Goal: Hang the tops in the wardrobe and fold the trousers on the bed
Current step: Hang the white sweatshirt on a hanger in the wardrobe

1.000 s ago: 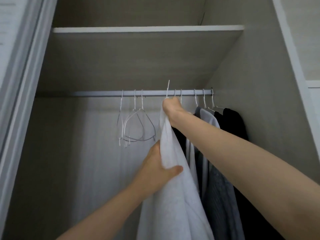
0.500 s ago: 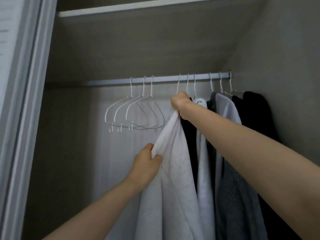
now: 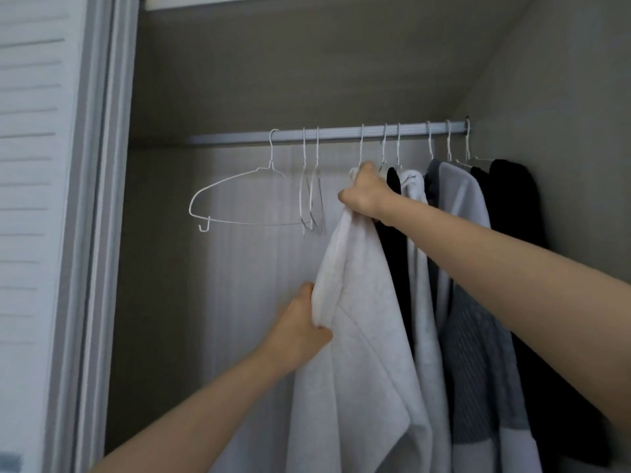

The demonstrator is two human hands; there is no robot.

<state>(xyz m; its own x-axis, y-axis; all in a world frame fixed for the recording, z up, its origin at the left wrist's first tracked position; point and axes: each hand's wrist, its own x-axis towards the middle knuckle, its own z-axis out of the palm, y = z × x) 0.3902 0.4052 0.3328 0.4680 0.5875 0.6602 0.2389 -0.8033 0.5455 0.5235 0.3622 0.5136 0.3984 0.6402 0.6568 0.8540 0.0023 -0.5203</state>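
Right hand (image 3: 367, 192) grips the white top (image 3: 358, 353) at its collar just under the rail (image 3: 327, 134); left hand (image 3: 300, 329) pinches its left edge lower down, garment hanging vertical.

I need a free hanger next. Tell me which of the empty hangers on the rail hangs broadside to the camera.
The leftmost empty white wire hanger, nearest the louvred door. Its whole outline shows, while the other two empty hangers hang edge-on.

Right hand (image 3: 367, 192) grips the top of a white fleecy top (image 3: 355, 336) just under the silver metal wardrobe rail (image 3: 327, 134), left hand (image 3: 300, 322) pinches its left edge lower down. Empty white wire hangers (image 3: 246, 199) hang just left.
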